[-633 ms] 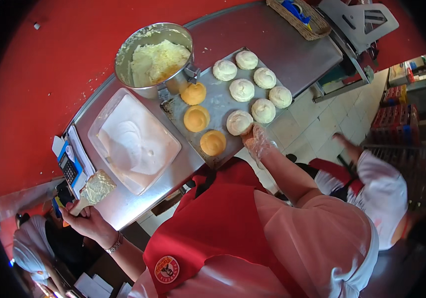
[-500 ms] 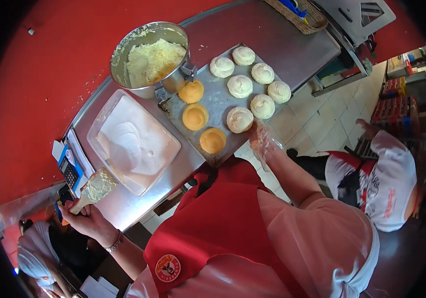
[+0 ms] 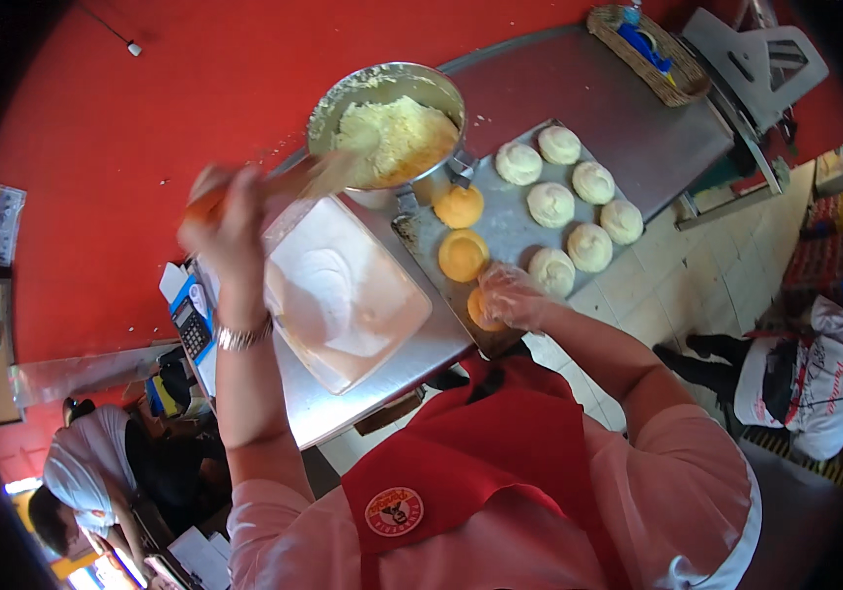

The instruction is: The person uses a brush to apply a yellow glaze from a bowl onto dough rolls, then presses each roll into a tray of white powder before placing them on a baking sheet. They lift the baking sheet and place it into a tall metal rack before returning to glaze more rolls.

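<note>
hidden: left hand (image 3: 230, 221) is motion-blurred, finger detail unreadable; the spoon's grip end is buried in the fist. Orange dough piece (image 3: 481, 310) at centre frame is mostly covered by the right hand (image 3: 512, 295), only its left edge shows.
spoon (image 3: 318, 177): pale, wooden-looking, smeared by blur; blade end carries a lump of the yellowish mix, shape not clear.
spoon axis: long axis runs lower left to upper right, blade end pointing at the metal bowl (image 3: 343, 93), tip over the bowl's near rim.
spoon place: upper centre-left of frame, above the gap between bowl and white tub (image 3: 382, 329).
left grip: fist closed round the handle, wrist with a metal bracelet below it.
right grip: gloved in clear plastic, fingers curled down on the orange dough piece; how tightly it holds, can't tell.
bowl: round, steel, full of crumbly yellow mix, upper centre.
tray (image 3: 510, 221): flat metal sheet right of the tub; two more orange rounds near its left edge, six pale rounds toward upper right.
tub: rectangular, white powder inside, centre-left.
further out: wicker basket (image 3: 672, 84) top right; calculator-like device (image 3: 188, 329) at left table edge.
</note>
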A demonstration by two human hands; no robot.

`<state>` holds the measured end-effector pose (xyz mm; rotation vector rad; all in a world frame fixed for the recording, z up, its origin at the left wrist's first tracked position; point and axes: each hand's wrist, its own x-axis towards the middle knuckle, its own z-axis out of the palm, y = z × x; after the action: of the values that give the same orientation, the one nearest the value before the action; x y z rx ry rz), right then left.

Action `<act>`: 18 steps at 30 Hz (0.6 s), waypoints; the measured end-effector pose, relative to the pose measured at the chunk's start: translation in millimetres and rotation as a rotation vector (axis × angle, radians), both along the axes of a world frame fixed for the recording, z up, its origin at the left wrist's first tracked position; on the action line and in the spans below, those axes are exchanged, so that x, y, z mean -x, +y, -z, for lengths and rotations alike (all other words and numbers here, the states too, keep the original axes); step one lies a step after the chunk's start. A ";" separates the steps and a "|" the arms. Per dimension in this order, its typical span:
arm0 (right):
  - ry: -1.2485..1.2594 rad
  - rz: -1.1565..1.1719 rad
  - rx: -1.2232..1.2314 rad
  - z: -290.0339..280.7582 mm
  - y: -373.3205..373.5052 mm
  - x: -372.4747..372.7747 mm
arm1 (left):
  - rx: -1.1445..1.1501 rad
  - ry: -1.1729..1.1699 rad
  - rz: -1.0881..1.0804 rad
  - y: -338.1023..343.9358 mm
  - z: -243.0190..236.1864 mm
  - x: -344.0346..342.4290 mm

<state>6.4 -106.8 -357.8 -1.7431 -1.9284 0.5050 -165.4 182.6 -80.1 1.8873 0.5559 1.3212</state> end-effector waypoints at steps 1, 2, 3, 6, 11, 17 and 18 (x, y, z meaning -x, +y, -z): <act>-0.027 0.025 0.153 -8.3 3.3 5.4 | -0.060 0.164 0.044 3.5 -0.9 -22.8; -0.058 0.052 0.306 -21.6 6.7 9.3 | -0.220 0.213 0.120 18.2 7.6 -47.3; 0.077 0.144 0.315 -34.7 9.0 11.0 | -0.379 0.265 0.198 32.3 20.2 -69.6; 0.709 0.417 0.419 -106.2 18.0 1.4 | -0.464 0.551 0.092 49.1 48.6 -122.0; 1.697 0.644 0.106 -124.7 24.3 -60.5 | -0.485 1.045 -0.134 86.1 104.1 -179.0; 2.312 0.701 -0.154 -117.6 54.5 -137.8 | -0.075 0.805 -0.281 92.8 109.0 -190.9; 2.316 0.648 -0.132 -119.3 57.9 -143.9 | 0.037 0.725 -0.284 89.1 102.7 -186.6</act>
<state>150.4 -49.0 -238.5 -0.4879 0.2514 1.1617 21.2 271.7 -182.8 2.2988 1.2360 0.7367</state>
